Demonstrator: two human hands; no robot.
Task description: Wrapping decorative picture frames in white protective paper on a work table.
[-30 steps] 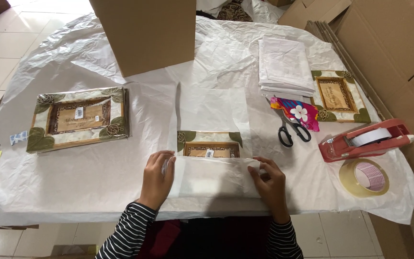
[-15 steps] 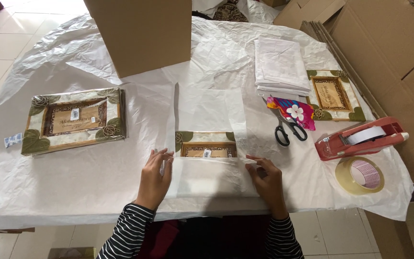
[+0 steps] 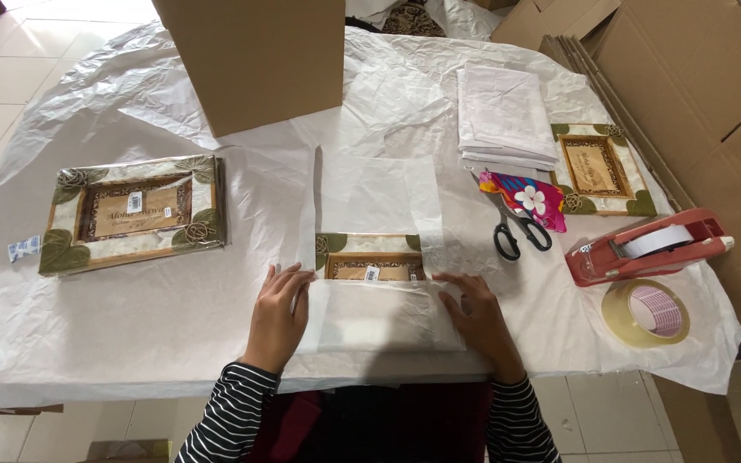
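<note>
The counter (image 3: 113,343) is covered by a white paper sheet, and near its front edge a small picture frame (image 3: 369,255) is being wrapped in a sheet of tissue paper (image 3: 377,193). All places below are given from this frame.

As far as can be judged, the wrapping is about half done. The near flap of tissue has been folded up over the lower half of the frame, while the upper half, with its leaf-patterned corners, is left bare. The far part of the tissue lies flat beyond the frame and is not yet folded over. No tape is seen on the fold.

A large cardboard box (image 3: 255,60) stands well beyond the frame. A bigger frame (image 3: 135,213) lies unwrapped to the left, and another frame (image 3: 598,167) lies to the right, behind a stack of folded tissue (image 3: 503,116). Scissors (image 3: 521,225), a red tape dispenser (image 3: 649,244) and a loose tape roll (image 3: 647,312) are found to the right.

The left hand (image 3: 278,313) is laid palm down on the left edge of the folded flap, fingers spread and pointing away. The right hand (image 3: 478,319) is pressed flat on the right edge likewise. Neither grip is closed on anything; the fingers are apart, and the tissue is only held down.
</note>
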